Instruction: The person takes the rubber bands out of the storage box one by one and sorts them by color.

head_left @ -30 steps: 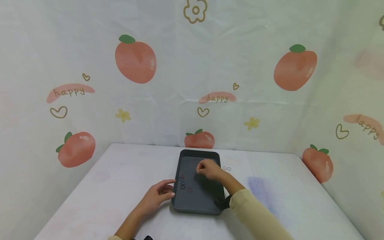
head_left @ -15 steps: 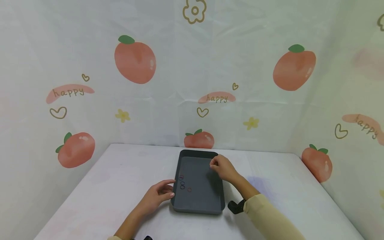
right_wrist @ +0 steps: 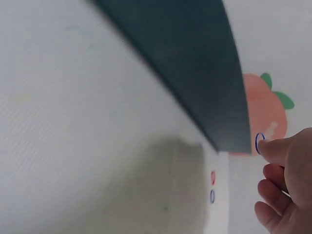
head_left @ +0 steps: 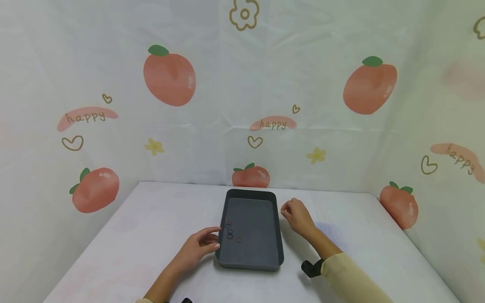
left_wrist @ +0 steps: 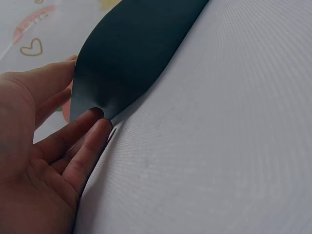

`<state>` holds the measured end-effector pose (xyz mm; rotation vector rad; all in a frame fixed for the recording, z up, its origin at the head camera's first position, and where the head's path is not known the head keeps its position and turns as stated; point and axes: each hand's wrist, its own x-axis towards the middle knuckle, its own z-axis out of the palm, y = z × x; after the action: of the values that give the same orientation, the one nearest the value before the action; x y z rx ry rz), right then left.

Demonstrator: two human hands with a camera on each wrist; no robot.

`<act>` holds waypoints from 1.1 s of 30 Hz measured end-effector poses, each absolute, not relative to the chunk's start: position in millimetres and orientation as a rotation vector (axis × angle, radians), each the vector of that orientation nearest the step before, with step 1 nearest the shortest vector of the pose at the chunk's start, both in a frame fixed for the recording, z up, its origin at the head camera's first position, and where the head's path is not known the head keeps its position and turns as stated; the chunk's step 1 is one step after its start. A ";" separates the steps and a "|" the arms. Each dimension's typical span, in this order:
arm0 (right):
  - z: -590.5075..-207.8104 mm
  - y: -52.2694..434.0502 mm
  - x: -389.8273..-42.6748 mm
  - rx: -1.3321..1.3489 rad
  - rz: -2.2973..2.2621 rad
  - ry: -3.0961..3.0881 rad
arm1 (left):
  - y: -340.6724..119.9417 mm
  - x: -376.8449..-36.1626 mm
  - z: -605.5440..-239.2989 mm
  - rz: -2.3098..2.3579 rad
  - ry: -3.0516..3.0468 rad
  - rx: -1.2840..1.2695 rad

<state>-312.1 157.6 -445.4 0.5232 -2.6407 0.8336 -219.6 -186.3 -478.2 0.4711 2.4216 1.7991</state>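
Observation:
A dark grey rectangular tray (head_left: 250, 256) stands on the white table. My left hand (head_left: 194, 249) rests at its left side, fingers extended, fingertips touching the tray's outer wall (left_wrist: 126, 58). Beyond the tray's right rim, my right hand (head_left: 299, 219) pinches a thin blue ring (right_wrist: 260, 143) between thumb and fingertip. Below that hand in the right wrist view, a thin red ring (right_wrist: 213, 178) and a second blue ring (right_wrist: 212, 196) lie on the table. Inside the tray's left half are several thin rings, including dark rings (head_left: 230, 236) and a reddish ring (head_left: 238, 239).
White cloth printed with peaches (head_left: 169, 80) hangs behind the table and along both sides. The white tabletop (head_left: 151, 235) stretches left and right of the tray. A black wrist device (head_left: 312, 268) sits at the right sleeve's cuff (head_left: 333, 263).
My right hand has moved right from above the tray, across its right rim, to over the table beside it. The left hand and the tray stay in place.

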 end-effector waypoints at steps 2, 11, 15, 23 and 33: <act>-448.3 161.9 -310.4 0.493 0.819 -2.657 | -186.2 -219.6 -478.2 1.801 2.419 0.471; -458.8 175.2 -312.1 0.400 0.736 -2.751 | -186.4 -218.3 -477.3 1.760 2.448 0.454; -463.3 180.9 -315.6 0.386 0.750 -2.754 | -186.9 -218.9 -478.1 1.757 2.443 0.448; -470.5 187.6 -322.6 0.305 0.832 -2.801 | -186.8 -220.1 -479.5 1.761 2.436 0.446; -474.4 186.3 -329.0 0.272 0.815 -2.832 | -186.1 -218.7 -478.0 1.785 2.428 0.477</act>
<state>-329.0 186.3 -474.4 0.2716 -2.8319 0.8152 -218.7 -186.1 -478.0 0.4770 2.4282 1.7848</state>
